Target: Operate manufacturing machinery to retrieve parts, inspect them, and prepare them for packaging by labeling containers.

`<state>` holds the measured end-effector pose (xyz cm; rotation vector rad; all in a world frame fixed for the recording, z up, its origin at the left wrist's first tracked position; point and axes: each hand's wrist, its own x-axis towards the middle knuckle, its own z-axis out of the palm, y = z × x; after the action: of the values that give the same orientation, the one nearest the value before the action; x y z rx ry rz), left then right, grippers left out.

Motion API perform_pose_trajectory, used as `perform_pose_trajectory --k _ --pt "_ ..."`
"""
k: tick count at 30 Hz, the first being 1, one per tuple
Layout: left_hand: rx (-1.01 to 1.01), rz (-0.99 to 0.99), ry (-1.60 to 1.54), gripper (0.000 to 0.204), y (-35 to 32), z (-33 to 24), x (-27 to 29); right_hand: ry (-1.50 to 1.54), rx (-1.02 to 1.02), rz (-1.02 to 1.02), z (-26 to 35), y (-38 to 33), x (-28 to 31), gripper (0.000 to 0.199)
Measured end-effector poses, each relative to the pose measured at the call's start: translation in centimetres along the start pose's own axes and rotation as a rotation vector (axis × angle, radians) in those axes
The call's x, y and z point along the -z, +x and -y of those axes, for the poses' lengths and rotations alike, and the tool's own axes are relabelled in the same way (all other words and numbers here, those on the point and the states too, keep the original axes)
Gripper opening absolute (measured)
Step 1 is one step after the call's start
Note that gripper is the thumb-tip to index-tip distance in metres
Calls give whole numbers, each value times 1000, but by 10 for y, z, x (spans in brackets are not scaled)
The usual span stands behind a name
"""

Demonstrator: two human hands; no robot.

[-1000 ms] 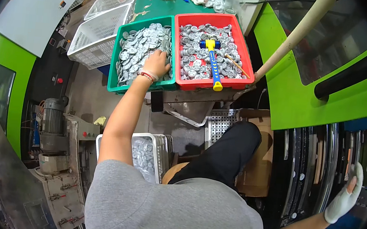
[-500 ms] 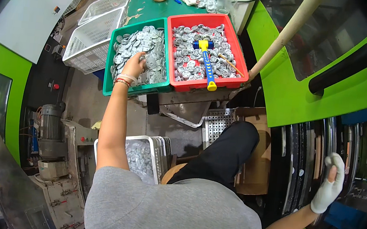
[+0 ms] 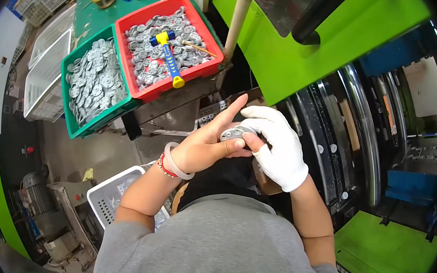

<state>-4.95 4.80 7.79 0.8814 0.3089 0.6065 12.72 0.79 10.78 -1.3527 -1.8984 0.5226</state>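
Observation:
Both my hands meet in front of my body around a grey round disc-shaped part (image 3: 233, 132) with holes in its face. My bare left hand (image 3: 201, 144) has its thumb against the near side of the disc, with the index finger stretched out past it. A white glove covers my right hand (image 3: 280, 147) but leaves the thumb bare, and that hand grips the disc from the right. The fingers behind the disc are partly hidden, and whether there is more than one disc I cannot tell.
On the green table, a green tray (image 3: 104, 121) holds many flat grey discs. Beside it a red tray (image 3: 151, 94) is full of grey wheel-like parts, with a blue and yellow hammer (image 3: 170, 61) on top. Green machinery (image 3: 269, 62) and a metal bar (image 3: 362, 135) stand at the right.
My left hand has left the green tray and come back to my body with a disc. My right hand has moved in from the far right to meet it. The view has turned right.

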Motion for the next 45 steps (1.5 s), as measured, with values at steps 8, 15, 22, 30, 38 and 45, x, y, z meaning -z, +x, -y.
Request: perform_pose_trajectory --k 8,15,22,30,38,45 --pt "-31 -125 -456 43 13 35 -4 183 -220 -285 -11 -12 3 24" --pt "36 -144 -416 24 23 42 -21 528 -354 -431 -9 -18 -9 37" --pt "-66 -222 -225 19 28 23 -27 690 -238 -270 -5 -28 2 48" --pt "195 28 -83 20 40 19 -39 677 -187 67 -18 -41 68 51" --pt "208 101 -71 30 81 37 -63 579 -168 -66 -38 -58 129 43" --pt "23 -220 689 25 101 104 22 361 -98 -891 -166 -42 289 37"
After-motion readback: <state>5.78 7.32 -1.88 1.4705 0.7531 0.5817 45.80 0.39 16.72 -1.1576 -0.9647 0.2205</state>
